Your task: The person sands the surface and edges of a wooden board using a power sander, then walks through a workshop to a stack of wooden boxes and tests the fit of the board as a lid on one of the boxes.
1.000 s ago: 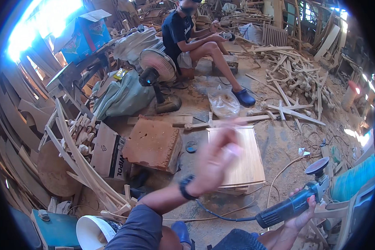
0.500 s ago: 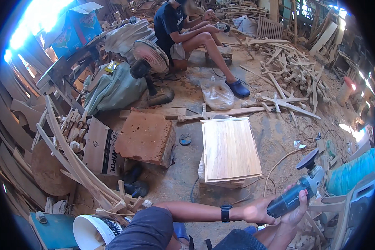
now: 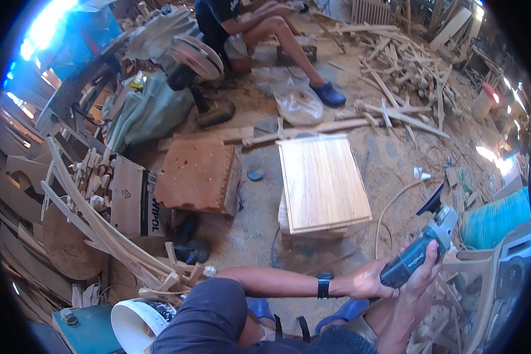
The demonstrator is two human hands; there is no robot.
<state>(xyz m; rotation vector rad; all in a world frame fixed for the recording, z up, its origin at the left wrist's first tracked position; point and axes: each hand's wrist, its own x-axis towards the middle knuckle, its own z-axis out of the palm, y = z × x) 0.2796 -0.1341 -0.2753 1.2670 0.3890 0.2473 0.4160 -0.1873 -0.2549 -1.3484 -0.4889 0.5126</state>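
Sawdust lies scattered over the workshop floor (image 3: 251, 245), with wood crowding in from both sides. Down to the hands, and both are on the angle grinder (image 3: 416, 259)! Right hand (image 3: 422, 274) wraps firmly round the dark body, fingers over the top; left hand (image 3: 369, 280) grasps the rear end, a black watch (image 3: 324, 285) on that wrist. And look at the tool: held low at the person's right, its round black disc (image 3: 430, 199) tilted up at the far end, clear of everything around it.

Just right of it sits a turquoise roll (image 3: 495, 218). Ahead and to the left, a pale wooden panel (image 3: 324, 183) lies flat on a low support, well apart from the disc. Moving left, there's a reddish-brown block (image 3: 194, 174), then a cardboard box (image 3: 130, 194) beside long curved wooden strips (image 3: 94, 221). Nearer the person's knee, a white bucket (image 3: 137, 327) leans over.

Further out, a clear plastic bag (image 3: 301, 106) rests by the blue clog (image 3: 327, 94) of a seated co-worker (image 3: 289, 44), a standing fan (image 3: 196, 57) to the left, and a tangled heap of wooden pieces (image 3: 404, 71) away to the right.
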